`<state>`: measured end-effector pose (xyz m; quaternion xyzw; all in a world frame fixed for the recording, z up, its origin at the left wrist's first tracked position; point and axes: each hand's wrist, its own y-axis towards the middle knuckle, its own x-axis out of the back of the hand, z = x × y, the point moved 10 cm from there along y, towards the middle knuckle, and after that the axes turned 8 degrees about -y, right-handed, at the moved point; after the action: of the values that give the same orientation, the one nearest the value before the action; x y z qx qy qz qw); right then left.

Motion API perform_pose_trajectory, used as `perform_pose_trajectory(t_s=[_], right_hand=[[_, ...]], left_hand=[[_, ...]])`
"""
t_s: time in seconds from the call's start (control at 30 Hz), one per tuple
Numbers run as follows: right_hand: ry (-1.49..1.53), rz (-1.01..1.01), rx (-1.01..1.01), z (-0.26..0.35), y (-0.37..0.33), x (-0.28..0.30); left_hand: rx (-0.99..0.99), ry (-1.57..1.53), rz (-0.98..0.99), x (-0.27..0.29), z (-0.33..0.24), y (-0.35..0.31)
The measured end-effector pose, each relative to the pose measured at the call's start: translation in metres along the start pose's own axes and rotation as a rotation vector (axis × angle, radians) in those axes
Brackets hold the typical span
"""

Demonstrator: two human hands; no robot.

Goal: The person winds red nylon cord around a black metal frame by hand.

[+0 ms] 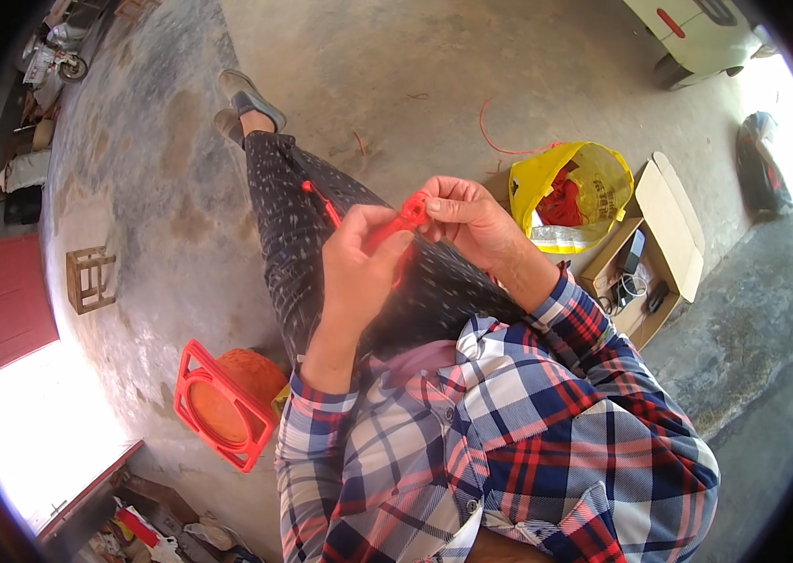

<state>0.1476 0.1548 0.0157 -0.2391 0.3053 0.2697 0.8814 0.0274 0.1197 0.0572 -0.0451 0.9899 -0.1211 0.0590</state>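
The left hand (364, 258) has its fingers wrapped around a red piece (411, 212), its thumb laid along the side, while the right hand (472, 220) pinches the piece's far end between thumb and fingers. The piece is held up above the lap, over dark patterned trousers (279, 235); a thin red rod (323, 204) with a knobbed tip (whether it joins the held piece, I cannot tell) shows just beyond the left hand. On the floor (396, 66) to the right stands a yellow bag (616, 169) with red material (561, 199) inside, and a red strand (495, 144) curves beside it. Next to the bag is an open cardboard box (676, 225) holding a dark block and cables. To the left are an orange-red stool (260, 448) and a small wooden stool (87, 302).
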Motion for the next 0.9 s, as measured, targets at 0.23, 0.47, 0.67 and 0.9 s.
perform_pose_trajectory(t_s=[0.23, 0.47, 0.67, 0.9], right_hand=[[-0.162, -0.052, 0.088, 0.014, -0.006, -0.011], [-0.183, -0.029, 0.073, 0.006, -0.004, 0.0], [-0.188, -0.057, 0.088, 0.017, -0.01, -0.008], [-0.31, 0.038, 0.12, 0.018, -0.009, -0.012]], left_hand=[[-0.148, 0.233, -0.024, -0.004, -0.015, 0.0], [-0.1, 0.166, -0.028, 0.0, -0.009, 0.001], [0.14, -0.079, 0.077, -0.007, 0.013, 0.002], [0.175, -0.089, 0.108, -0.011, 0.018, 0.003]])
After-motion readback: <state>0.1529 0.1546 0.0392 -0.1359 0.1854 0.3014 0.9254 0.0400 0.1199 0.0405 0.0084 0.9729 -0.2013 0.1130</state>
